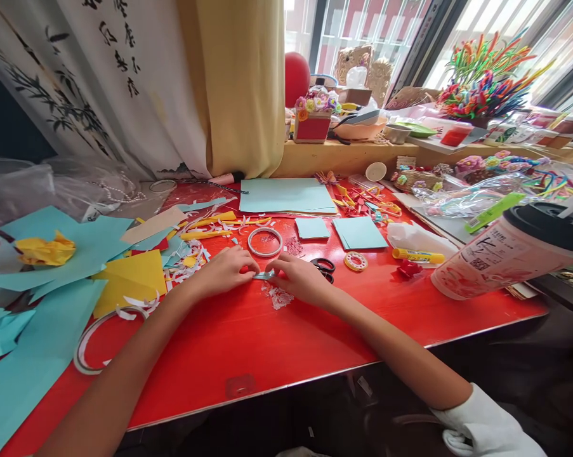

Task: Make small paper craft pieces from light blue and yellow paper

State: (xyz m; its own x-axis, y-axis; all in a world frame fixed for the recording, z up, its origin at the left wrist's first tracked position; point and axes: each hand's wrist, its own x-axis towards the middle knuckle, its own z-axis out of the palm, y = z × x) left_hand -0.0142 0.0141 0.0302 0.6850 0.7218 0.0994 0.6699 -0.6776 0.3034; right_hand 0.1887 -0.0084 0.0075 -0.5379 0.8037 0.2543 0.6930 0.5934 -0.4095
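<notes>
Between my hands is a small strip of light-blue paper (263, 275), pinched at both ends just above the red table (324, 362). My left hand (226, 270) closes its fingertips on the strip's left end. On the other end are the fingers of my right hand (301, 277), also closed. A pile of tiny paper scraps (280, 297) lies right under the strip. Beyond my hands is a roll of tape (265, 242), lying flat. Black-handled scissors (325, 268) lie beside my right hand, their blades hidden behind it.
Blue paper squares (360, 233) and a larger blue stack (286, 195) lie at the back. A small tape roll (355, 261), a yellow glue stick (417, 256) and a tilted-looking drink cup (500, 254) stand or lie right. Blue sheets (62, 317) and another tape roll (84, 352) cover the left.
</notes>
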